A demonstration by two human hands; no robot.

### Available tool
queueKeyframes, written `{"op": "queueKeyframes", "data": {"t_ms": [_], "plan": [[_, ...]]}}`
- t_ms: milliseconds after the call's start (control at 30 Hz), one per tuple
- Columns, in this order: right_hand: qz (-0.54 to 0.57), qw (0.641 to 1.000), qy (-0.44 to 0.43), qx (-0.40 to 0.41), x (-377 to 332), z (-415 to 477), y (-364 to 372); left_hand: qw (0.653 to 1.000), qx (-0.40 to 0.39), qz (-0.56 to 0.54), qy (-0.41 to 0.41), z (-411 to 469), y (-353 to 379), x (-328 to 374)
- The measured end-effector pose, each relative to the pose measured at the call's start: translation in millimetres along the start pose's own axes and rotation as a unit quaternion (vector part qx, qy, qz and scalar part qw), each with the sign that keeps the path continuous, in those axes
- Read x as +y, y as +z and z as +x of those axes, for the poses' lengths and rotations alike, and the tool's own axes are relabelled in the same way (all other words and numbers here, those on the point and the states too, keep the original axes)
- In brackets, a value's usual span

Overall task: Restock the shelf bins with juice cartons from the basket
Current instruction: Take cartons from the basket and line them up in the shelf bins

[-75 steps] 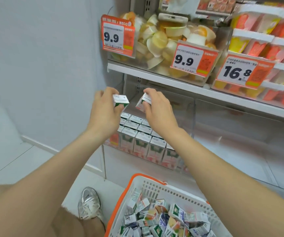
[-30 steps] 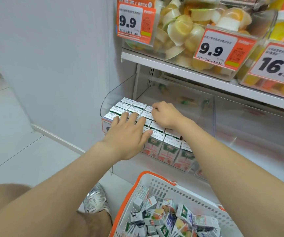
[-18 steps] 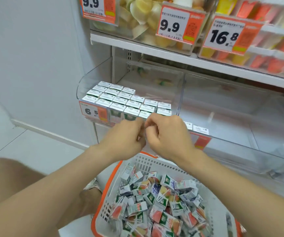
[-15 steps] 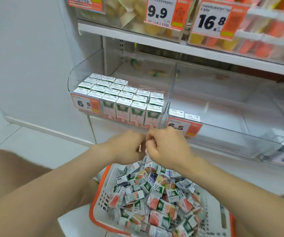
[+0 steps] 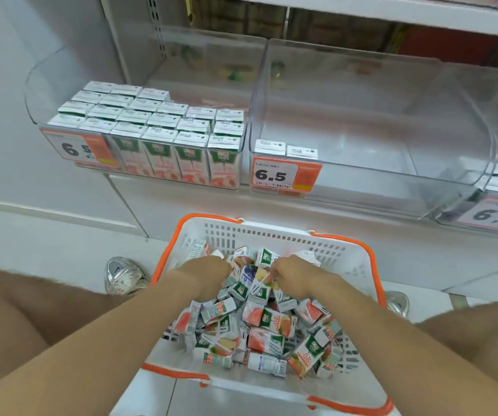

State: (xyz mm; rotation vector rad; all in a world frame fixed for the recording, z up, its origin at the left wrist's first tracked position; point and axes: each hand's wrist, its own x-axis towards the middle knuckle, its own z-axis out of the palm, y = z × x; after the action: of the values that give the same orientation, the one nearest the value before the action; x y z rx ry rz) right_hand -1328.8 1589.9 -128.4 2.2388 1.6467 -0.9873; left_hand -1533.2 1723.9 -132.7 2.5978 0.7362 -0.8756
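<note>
The white basket (image 5: 274,235) with orange trim sat on the floor (image 5: 46,244) below the shelf, between the person's knees. Inside it the loose cartons (image 5: 271,322) lay in a jumbled heap, most on their sides, their long axes pointing every which way and none standing squarely upright.

The left hand (image 5: 208,274) and the right hand (image 5: 295,276) were both down at the far end of the heap, near each other with a few cartons between them. The left fingers (image 5: 225,267) and the right fingers (image 5: 276,270) curled downward into the cartons and touched them. Their tips were hidden in the pile, so I cannot tell whether either hand was gripping a carton.

On the shelf, the clear left bin (image 5: 34,94) held upright cartons (image 5: 163,121) packed in neat rows, long axes vertical, printed faces toward the front. The rows filled the front of the bin, and a price tag (image 5: 79,148) covered its front left corner. The middle bin (image 5: 392,115), just beside it, held only two cartons (image 5: 285,150), standing upright side by side at its front left corner behind an orange tag (image 5: 286,175) reading 6.5. A right bin (image 5: 482,217) showed at the frame edge. A silver shoe (image 5: 124,274) rested on the floor left of the basket.
</note>
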Motion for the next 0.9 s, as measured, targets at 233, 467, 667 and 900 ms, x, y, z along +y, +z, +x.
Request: {"op": "queueKeyframes", "data": {"t_ms": [233,467,667,900], "plan": [[-0.024,0.998,0.016,0.048,-15.9,30.2,39.4,0.996,0.047,-0.058,-0.04,45.0,43.7,0.7],[-0.184,0.978,0.023,0.098,-23.6,45.5,76.9,0.997,0.065,-0.027,-0.021,65.2,60.0,10.5],[-0.257,0.954,-0.096,0.119,-12.4,39.9,79.4,0.995,0.086,0.027,-0.049,59.3,56.7,11.3],[-0.023,0.982,-0.088,0.167,-8.8,19.4,41.8,0.984,0.156,0.033,-0.078,49.3,52.7,15.5]]}}
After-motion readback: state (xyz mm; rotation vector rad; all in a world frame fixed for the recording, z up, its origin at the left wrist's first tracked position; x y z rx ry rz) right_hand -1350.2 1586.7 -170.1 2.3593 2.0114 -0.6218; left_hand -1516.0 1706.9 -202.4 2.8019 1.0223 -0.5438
